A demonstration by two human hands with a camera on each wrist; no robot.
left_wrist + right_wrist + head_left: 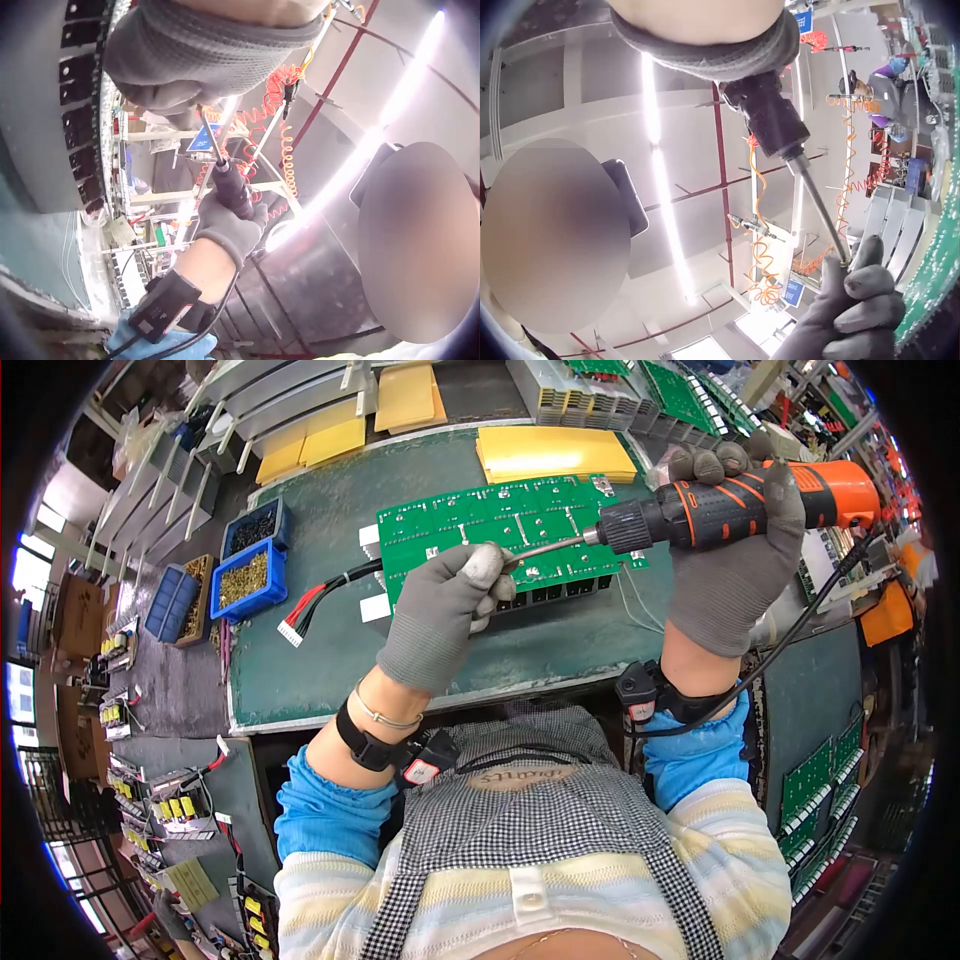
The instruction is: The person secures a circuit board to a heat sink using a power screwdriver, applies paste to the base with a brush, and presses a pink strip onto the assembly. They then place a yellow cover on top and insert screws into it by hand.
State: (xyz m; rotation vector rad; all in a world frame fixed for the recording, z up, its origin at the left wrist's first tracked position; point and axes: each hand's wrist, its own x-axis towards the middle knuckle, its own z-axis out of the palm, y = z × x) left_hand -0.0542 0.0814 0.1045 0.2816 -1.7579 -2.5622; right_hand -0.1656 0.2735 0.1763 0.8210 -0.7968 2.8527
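Observation:
My right hand, in a grey glove, grips an orange-and-black electric screwdriver held level over the bench. Its long steel bit points left toward my gloved left hand. Thumb and fingers of that hand pinch a small brass-coloured screw at the bit's tip, mostly hidden by the fingertips. Behind and below both hands lies a green circuit board with black parts along its near edge. A red-and-black cable with a white plug comes out at the board's left.
A blue bin of small brass-coloured pieces stands left of the green mat, beside other small bins. Yellow sheets lie behind the board. The screwdriver's black cord hangs down past my right forearm. More boards stand at the lower right.

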